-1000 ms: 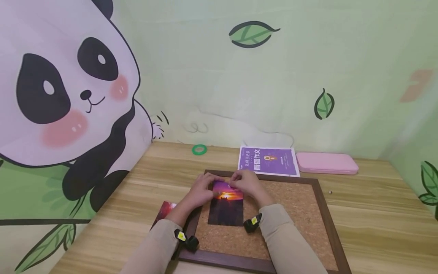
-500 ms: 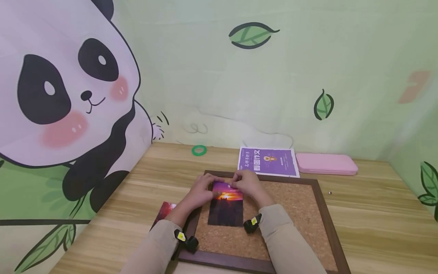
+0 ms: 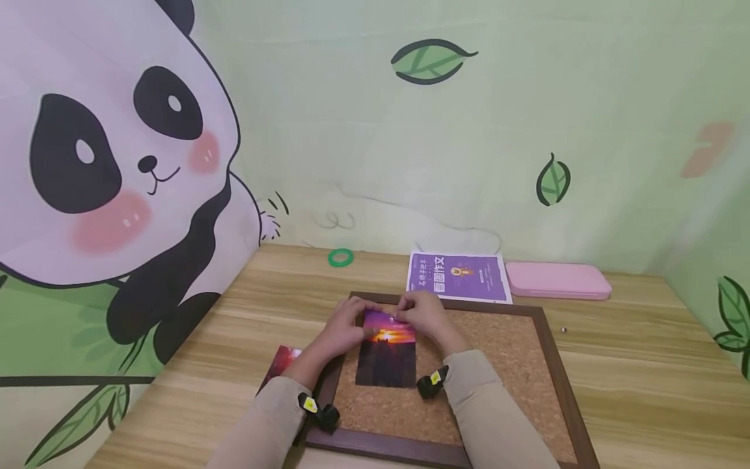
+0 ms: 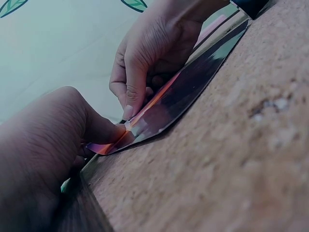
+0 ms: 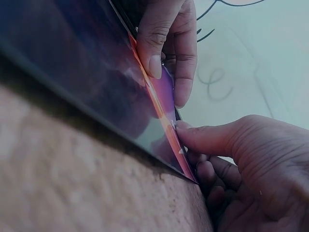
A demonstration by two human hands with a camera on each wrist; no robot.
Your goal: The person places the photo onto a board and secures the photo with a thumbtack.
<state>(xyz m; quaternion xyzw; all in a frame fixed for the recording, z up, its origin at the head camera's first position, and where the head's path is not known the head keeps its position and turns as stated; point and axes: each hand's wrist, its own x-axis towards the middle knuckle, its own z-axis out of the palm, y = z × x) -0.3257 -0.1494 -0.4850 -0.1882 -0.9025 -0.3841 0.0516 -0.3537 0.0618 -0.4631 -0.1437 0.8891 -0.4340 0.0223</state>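
A glossy sunset photo [image 3: 387, 361] lies over the left part of a cork board [image 3: 498, 371] with a dark brown frame. My left hand [image 3: 346, 326] holds the photo near its upper left, thumb on the picture side and fingers at the top edge. My right hand [image 3: 426, 316] is at the photo's upper right, thumb and fingers curled together around a small shiny push pin [image 5: 173, 124], mostly hidden by the fingertips. In the right wrist view, the photo's near edge stands a little off the cork, with a shadow beneath.
A second, reddish photo [image 3: 284, 359] lies left of the board, partly under the left forearm. Behind the board are a green tape ring [image 3: 341, 257], a purple booklet [image 3: 463, 277] and a pink case [image 3: 559, 280]. One tiny shiny piece [image 3: 564, 330] lies to the right on the wooden table.
Both hands keep their places at the photo's top; the right fingertips shift only slightly. The photo and board stay where they were.
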